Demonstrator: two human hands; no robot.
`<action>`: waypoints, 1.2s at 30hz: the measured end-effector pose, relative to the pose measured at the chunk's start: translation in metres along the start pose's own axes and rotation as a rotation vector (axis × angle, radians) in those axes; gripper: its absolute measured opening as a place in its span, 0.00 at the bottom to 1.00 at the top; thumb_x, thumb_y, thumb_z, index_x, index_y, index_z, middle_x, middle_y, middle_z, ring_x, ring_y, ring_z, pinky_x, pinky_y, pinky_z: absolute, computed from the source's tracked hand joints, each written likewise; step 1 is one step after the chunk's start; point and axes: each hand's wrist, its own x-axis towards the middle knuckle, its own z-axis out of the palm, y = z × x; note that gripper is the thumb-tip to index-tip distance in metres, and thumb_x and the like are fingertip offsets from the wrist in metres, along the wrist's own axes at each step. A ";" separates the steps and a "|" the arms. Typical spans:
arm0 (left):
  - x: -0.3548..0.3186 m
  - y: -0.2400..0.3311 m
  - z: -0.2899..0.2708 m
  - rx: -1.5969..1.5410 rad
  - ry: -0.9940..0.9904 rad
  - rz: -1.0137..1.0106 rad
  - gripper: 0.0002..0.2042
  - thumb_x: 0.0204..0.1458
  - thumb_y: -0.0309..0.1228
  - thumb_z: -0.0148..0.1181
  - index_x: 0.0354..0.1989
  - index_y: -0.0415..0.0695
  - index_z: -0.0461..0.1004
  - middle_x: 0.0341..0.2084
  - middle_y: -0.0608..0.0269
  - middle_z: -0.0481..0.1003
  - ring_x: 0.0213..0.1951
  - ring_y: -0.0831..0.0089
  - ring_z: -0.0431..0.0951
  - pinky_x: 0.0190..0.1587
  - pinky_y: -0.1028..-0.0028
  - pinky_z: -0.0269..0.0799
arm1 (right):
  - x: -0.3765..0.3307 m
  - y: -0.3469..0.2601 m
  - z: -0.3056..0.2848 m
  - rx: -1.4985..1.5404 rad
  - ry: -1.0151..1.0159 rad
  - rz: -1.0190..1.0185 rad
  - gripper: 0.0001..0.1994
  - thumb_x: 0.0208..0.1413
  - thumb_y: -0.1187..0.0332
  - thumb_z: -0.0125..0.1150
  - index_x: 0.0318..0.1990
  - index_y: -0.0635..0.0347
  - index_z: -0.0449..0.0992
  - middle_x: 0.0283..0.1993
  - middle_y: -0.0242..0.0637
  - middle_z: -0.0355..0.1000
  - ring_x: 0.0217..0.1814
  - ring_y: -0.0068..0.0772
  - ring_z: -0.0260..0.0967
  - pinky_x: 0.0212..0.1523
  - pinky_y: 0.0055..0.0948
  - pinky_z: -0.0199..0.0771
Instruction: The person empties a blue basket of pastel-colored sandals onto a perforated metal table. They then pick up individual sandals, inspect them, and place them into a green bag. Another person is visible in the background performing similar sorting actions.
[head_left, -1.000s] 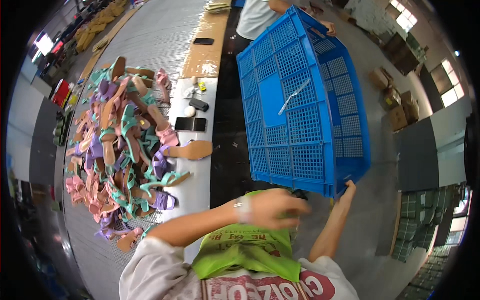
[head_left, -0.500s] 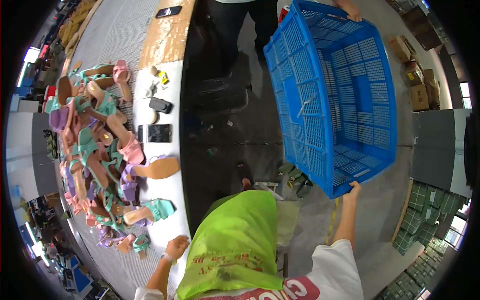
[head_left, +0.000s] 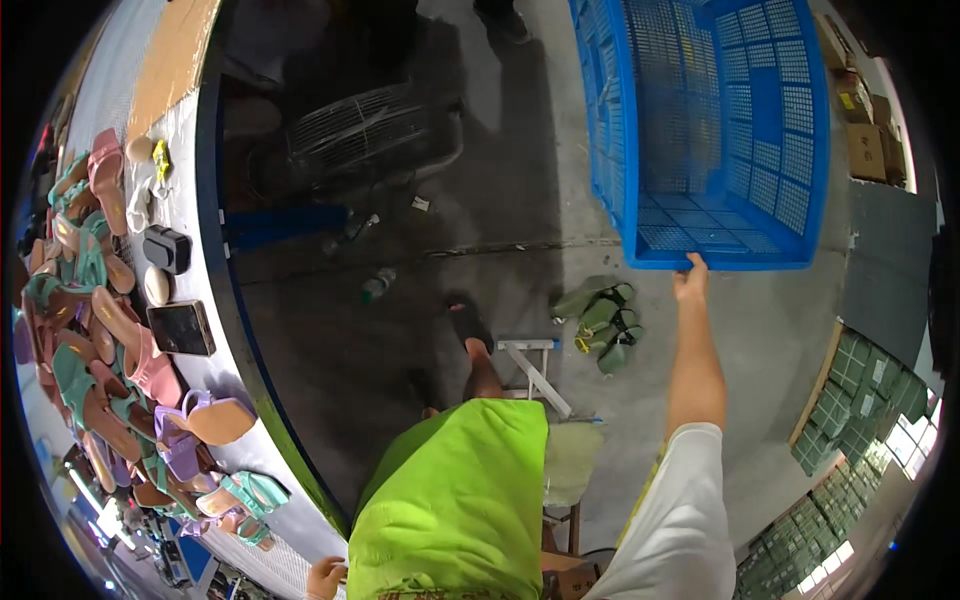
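Note:
A large blue plastic crate (head_left: 633, 150) with grid walls is tipped on its side at the upper right, its open side facing right. My right hand (head_left: 690, 278) grips its near rim, with the arm stretched out. At the lower edge, beside the white tabletop (head_left: 240, 405), my left hand (head_left: 326, 578) shows only in part. Its fingers are curled, and whatever may be inside them is hidden. Heeled sandals (head_left: 95, 370) in pink, teal and purple lie heaped on the table's left side. A bright green apron (head_left: 450, 500) covers my lap.
A phone (head_left: 181, 328) and a black case (head_left: 166, 249) lie along the table edge. Olive-green sandals (head_left: 604, 318) rest on the floor near a wooden stool (head_left: 562, 525). Cardboard boxes (head_left: 872, 150) and wrapped green packages (head_left: 850, 395) line the right side.
The crate has shifted farther from me, and its far end has left the picture along with another person's hand on it. The table now appears farther left. My left hand sits lower in view.

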 end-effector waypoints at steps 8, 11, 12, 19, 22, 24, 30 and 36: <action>0.003 -0.088 0.066 -0.001 0.193 0.061 0.13 0.54 0.28 0.52 0.45 0.34 0.72 0.36 0.53 0.77 0.36 0.66 0.76 0.41 0.69 0.73 | 0.005 -0.023 0.009 -0.172 -0.177 -0.088 0.29 0.58 0.60 0.55 0.64 0.61 0.56 0.65 0.42 0.57 0.65 0.41 0.56 0.66 0.41 0.54; 0.025 -0.089 0.106 0.139 0.295 -0.052 0.14 0.50 0.39 0.58 0.41 0.44 0.77 0.29 0.52 0.79 0.29 0.69 0.79 0.34 0.68 0.74 | -0.018 0.005 -0.046 -0.291 -0.164 0.063 0.28 0.65 0.54 0.41 0.66 0.63 0.51 0.70 0.44 0.49 0.71 0.41 0.49 0.67 0.39 0.53; 0.021 -0.056 0.112 0.236 0.336 0.006 0.18 0.48 0.47 0.57 0.42 0.50 0.78 0.31 0.49 0.78 0.32 0.65 0.80 0.37 0.66 0.73 | -0.024 0.020 -0.073 -0.386 -0.138 0.097 0.26 0.65 0.56 0.41 0.64 0.65 0.56 0.67 0.45 0.55 0.68 0.41 0.55 0.66 0.38 0.56; -0.010 -0.043 0.139 -0.254 0.503 0.182 0.16 0.51 0.41 0.55 0.40 0.44 0.78 0.33 0.53 0.79 0.35 0.64 0.80 0.40 0.68 0.73 | -0.275 0.166 -0.118 -0.824 -0.468 -0.080 0.07 0.49 0.79 0.52 0.35 0.63 0.74 0.22 0.37 0.71 0.17 0.27 0.66 0.16 0.24 0.64; -0.014 -0.040 0.156 -0.341 0.542 0.157 0.12 0.49 0.37 0.57 0.37 0.43 0.78 0.31 0.53 0.79 0.34 0.63 0.79 0.40 0.68 0.74 | -0.407 0.186 -0.043 -0.969 -0.975 -0.376 0.11 0.52 0.72 0.61 0.42 0.66 0.75 0.31 0.33 0.74 0.32 0.22 0.70 0.34 0.21 0.70; 0.000 -0.059 0.172 -0.460 0.622 0.228 0.11 0.46 0.33 0.58 0.37 0.42 0.78 0.30 0.52 0.79 0.34 0.62 0.79 0.41 0.68 0.74 | -0.525 0.164 0.020 -0.832 -1.351 -0.079 0.10 0.55 0.74 0.58 0.44 0.67 0.74 0.35 0.32 0.74 0.34 0.22 0.70 0.35 0.22 0.71; 0.027 0.042 0.068 -0.613 0.991 0.508 0.24 0.41 0.38 0.65 0.46 0.36 0.71 0.39 0.48 0.76 0.38 0.59 0.78 0.43 0.66 0.73 | -0.699 0.175 0.189 -1.141 -1.666 -1.328 0.35 0.42 0.59 0.68 0.59 0.61 0.62 0.57 0.50 0.61 0.58 0.52 0.60 0.57 0.47 0.60; 0.079 0.139 -0.016 -1.106 0.887 0.471 0.31 0.38 0.44 0.71 0.44 0.31 0.71 0.33 0.50 0.77 0.35 0.65 0.77 0.38 0.66 0.73 | -0.728 0.203 0.217 -1.426 -1.736 -1.143 0.29 0.29 0.60 0.76 0.41 0.62 0.70 0.35 0.45 0.72 0.39 0.45 0.72 0.41 0.37 0.72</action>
